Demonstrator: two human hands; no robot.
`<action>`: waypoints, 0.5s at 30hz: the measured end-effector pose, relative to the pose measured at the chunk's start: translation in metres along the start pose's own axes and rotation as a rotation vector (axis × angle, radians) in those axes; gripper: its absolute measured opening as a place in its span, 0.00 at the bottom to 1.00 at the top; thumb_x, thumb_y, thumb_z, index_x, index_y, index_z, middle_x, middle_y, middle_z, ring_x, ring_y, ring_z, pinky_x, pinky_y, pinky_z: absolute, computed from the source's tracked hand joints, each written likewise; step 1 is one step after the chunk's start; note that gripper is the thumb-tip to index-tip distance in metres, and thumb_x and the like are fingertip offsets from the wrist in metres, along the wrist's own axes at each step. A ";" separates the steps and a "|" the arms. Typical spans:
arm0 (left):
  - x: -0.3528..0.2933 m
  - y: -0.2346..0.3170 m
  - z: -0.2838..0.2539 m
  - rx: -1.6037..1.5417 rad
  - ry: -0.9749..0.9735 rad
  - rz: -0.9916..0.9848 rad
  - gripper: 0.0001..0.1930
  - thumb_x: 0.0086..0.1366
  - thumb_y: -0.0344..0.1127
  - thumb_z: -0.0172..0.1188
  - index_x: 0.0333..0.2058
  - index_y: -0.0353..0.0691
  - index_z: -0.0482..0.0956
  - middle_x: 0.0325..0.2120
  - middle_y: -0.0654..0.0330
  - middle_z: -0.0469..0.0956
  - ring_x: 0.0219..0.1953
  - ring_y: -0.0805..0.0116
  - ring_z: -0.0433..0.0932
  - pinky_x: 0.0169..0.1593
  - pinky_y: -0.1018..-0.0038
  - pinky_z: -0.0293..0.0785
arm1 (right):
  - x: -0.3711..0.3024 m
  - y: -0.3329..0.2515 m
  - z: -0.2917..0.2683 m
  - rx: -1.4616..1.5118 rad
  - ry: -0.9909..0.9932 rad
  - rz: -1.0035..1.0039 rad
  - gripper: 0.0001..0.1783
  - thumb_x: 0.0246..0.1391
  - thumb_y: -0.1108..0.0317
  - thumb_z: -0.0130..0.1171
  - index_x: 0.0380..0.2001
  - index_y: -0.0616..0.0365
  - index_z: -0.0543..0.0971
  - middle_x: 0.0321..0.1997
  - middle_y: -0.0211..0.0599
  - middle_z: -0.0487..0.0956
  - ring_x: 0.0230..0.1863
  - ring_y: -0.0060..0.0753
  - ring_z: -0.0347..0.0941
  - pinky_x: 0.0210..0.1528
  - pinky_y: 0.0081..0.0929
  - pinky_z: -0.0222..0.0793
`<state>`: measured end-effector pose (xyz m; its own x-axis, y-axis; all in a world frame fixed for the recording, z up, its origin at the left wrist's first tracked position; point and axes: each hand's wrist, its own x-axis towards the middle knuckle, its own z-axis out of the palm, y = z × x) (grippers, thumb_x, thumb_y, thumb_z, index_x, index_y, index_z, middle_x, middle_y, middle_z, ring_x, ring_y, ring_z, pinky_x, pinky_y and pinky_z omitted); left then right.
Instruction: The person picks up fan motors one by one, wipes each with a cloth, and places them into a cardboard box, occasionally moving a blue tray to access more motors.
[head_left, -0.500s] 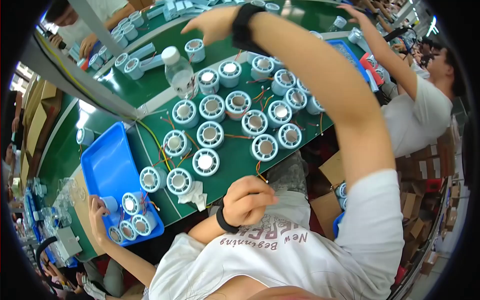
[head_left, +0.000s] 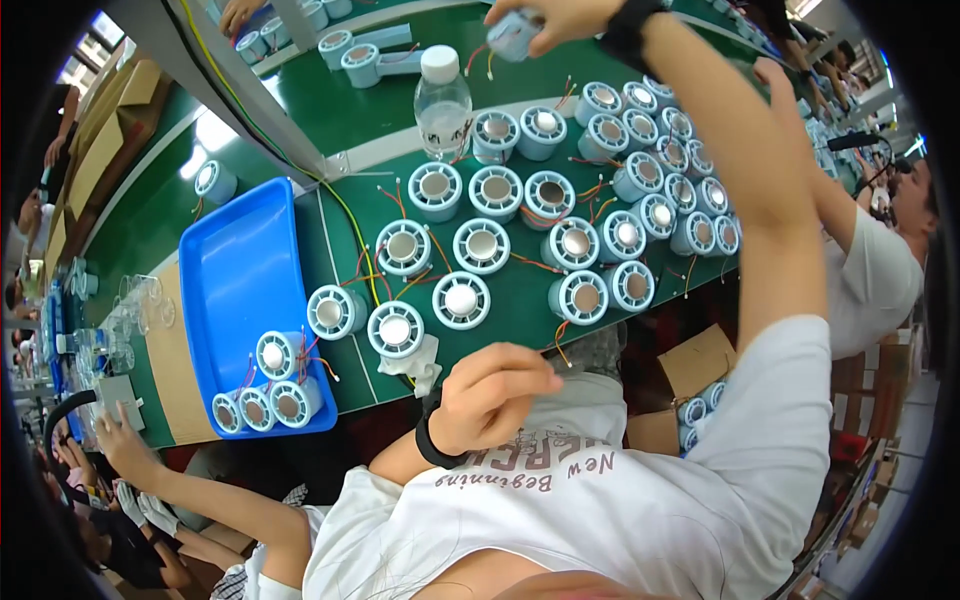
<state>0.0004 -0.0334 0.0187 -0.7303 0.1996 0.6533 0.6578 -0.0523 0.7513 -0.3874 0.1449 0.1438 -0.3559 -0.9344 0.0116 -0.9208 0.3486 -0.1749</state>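
My right hand (head_left: 565,22) is stretched far across the green table, its fingers closed round a light-blue motor-like unit (head_left: 512,36) with thin wires hanging from it. Close to my chest, my left hand (head_left: 492,395) is held curled above the table's near edge, and I see nothing in its fingers. Between my hands stand several more light-blue round units (head_left: 481,245), silver discs facing up and thin coloured wires trailing. The nearest to my left hand is a unit (head_left: 461,300) beside a crumpled white tissue (head_left: 422,365).
A blue tray (head_left: 240,255) at the left holds several units at its near end. A clear bottle with a white cap (head_left: 442,105) stands beyond the units. A metal post (head_left: 255,95) rises at the table. A co-worker's hand (head_left: 125,440) is left of the tray.
My right hand, bare of any unit before, now grips one over the far side. The co-worker's hand has left the tray, and a unit near it is gone. My view has shifted left.
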 end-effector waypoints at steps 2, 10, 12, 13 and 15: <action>-0.006 0.005 0.002 0.089 0.094 -0.042 0.21 0.53 0.09 0.53 0.43 0.34 0.79 0.40 0.49 0.78 0.34 0.58 0.82 0.37 0.69 0.79 | -0.006 -0.075 -0.039 0.196 -0.116 0.100 0.42 0.52 0.45 0.68 0.64 0.57 0.69 0.56 0.43 0.77 0.54 0.41 0.74 0.57 0.29 0.69; 0.029 -0.007 0.040 0.432 0.263 0.150 0.37 0.54 0.19 0.68 0.64 0.37 0.66 0.61 0.42 0.65 0.55 0.53 0.76 0.55 0.63 0.76 | -0.115 -0.221 -0.027 0.616 -0.209 0.539 0.26 0.52 0.63 0.67 0.53 0.61 0.75 0.39 0.46 0.81 0.29 0.31 0.83 0.31 0.23 0.79; 0.032 -0.009 0.046 0.384 0.222 0.131 0.37 0.53 0.19 0.69 0.63 0.35 0.68 0.61 0.41 0.65 0.55 0.53 0.76 0.54 0.64 0.76 | -0.131 -0.237 -0.014 0.672 -0.295 0.539 0.26 0.60 0.56 0.62 0.54 0.64 0.74 0.35 0.46 0.81 0.23 0.28 0.82 0.25 0.19 0.77; 0.032 -0.008 0.049 0.346 0.194 0.116 0.38 0.51 0.20 0.70 0.62 0.34 0.69 0.62 0.41 0.64 0.55 0.53 0.76 0.54 0.64 0.76 | -0.139 -0.242 -0.009 0.684 -0.293 0.547 0.26 0.60 0.56 0.62 0.54 0.64 0.74 0.35 0.46 0.81 0.23 0.28 0.82 0.25 0.19 0.77; 0.026 -0.004 0.052 0.308 0.155 0.088 0.38 0.49 0.20 0.72 0.61 0.33 0.70 0.63 0.40 0.63 0.55 0.52 0.76 0.54 0.65 0.76 | -0.151 -0.249 0.003 0.856 -0.220 0.628 0.30 0.62 0.52 0.60 0.57 0.65 0.72 0.32 0.45 0.82 0.24 0.32 0.83 0.25 0.21 0.78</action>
<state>-0.0123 0.0225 0.0279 -0.6718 0.0556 0.7387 0.7272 0.2395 0.6433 -0.1041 0.1993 0.1825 -0.6104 -0.6288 -0.4817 -0.1369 0.6827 -0.7177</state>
